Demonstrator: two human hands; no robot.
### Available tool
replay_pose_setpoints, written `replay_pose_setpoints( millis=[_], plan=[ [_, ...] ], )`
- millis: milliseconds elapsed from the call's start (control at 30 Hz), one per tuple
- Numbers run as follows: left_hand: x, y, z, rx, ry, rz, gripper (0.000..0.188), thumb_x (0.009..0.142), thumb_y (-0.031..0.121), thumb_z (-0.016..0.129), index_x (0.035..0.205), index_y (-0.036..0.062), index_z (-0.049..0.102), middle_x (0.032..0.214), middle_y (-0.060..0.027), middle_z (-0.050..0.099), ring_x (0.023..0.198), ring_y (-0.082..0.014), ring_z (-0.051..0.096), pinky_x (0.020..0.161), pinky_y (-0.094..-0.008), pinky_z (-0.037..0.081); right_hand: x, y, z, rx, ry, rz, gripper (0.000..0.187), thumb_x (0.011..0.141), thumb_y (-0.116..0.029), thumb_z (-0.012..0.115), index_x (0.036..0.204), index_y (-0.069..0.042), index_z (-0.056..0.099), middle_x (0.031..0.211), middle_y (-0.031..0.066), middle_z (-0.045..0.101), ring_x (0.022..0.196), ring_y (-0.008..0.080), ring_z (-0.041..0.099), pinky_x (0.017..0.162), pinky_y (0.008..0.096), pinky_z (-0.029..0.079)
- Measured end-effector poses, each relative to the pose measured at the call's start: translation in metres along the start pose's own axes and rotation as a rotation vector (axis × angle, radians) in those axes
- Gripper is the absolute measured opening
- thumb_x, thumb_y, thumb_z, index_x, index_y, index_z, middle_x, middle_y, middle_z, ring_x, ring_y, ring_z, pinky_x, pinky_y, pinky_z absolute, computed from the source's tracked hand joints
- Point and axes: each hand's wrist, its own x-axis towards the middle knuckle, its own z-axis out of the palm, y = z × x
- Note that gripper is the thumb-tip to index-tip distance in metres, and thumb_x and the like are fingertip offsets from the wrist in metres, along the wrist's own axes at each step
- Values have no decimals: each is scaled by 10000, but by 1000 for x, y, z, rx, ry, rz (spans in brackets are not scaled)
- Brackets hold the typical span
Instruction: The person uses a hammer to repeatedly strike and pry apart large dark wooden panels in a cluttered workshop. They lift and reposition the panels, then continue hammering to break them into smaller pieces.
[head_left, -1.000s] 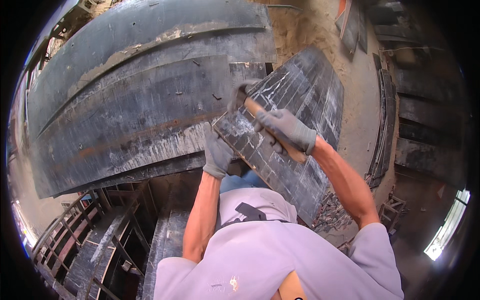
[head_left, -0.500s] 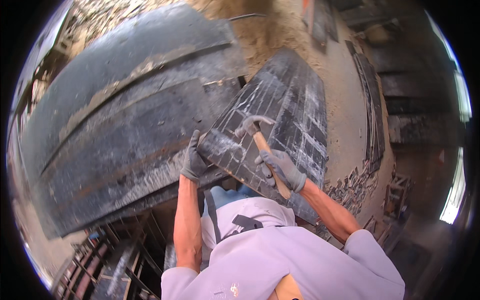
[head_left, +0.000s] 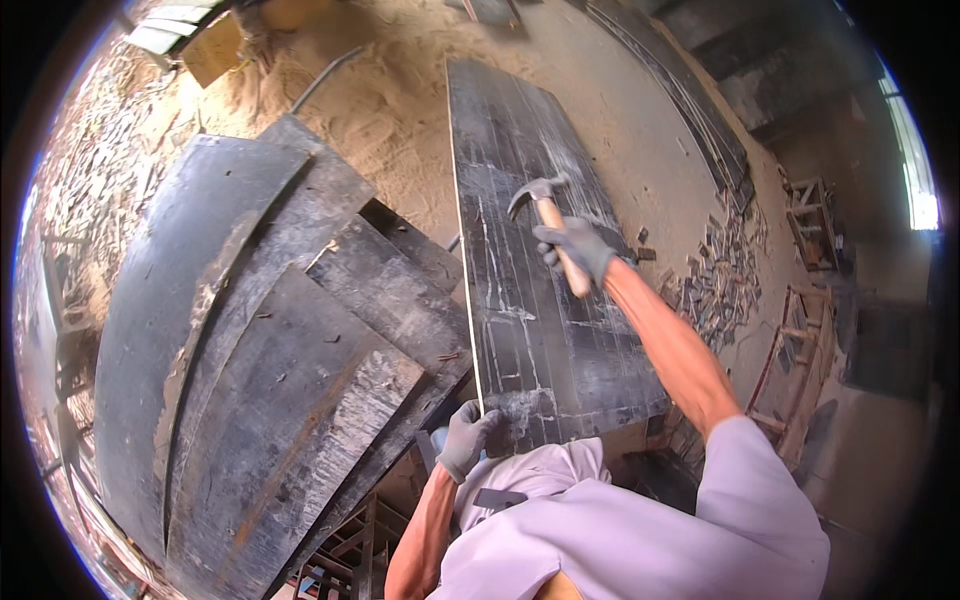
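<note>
My right hand, in a grey glove, is wrapped around the wooden handle of a claw hammer, whose metal head shows over a long dark board; from this angle I can't be sure whether the head touches it. My left hand, gloved too, grips that board at its near left corner, thumb by the pale edge. The board stretches away from my waist, over sandy ground. To its left lie overlapping dark panels, scuffed and streaked. To its right are scattered wood scraps, with wooden frames beyond.
</note>
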Motion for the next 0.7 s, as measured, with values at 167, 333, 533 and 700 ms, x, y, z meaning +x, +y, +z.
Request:
replay_pose_setpoints(
  millis=[167, 333, 533, 700],
  plan=[
    [33, -35, 6, 485, 80, 180, 309, 994, 268, 597, 1140, -4, 577, 945, -105, 689, 850, -166, 594, 819, -340, 495, 136, 59, -13, 24, -69, 130, 214, 950, -213, 646, 847, -59, 539, 704, 38, 562, 530, 136, 536, 442, 304, 426],
    [28, -37, 30, 535, 166, 112, 299, 1009, 280, 575, 1118, 2, 579, 909, -121, 674, 838, -158, 585, 790, -348, 495, 189, 49, 10, -47, 143, 126, 262, 962, -263, 602, 885, -15, 567, 733, 98, 592, 549, 203, 591, 444, 366, 463],
    [28, -24, 47, 419, 173, 140, 322, 1002, 272, 603, 1151, -13, 589, 914, -91, 671, 840, -123, 568, 787, -316, 490, 198, 43, -3, -255, -1, 180, 311, 961, -275, 567, 940, 32, 610, 729, 112, 580, 569, 212, 604, 473, 378, 479],
    [29, -6, 53, 343, 107, 9, 358, 1001, 265, 611, 1210, -25, 600, 1062, -54, 670, 938, -121, 564, 865, -294, 474, 164, 18, 3, -271, -70, 298, 317, 964, -278, 564, 917, 33, 604, 731, 111, 577, 538, 197, 574, 452, 374, 464]
  ],
)
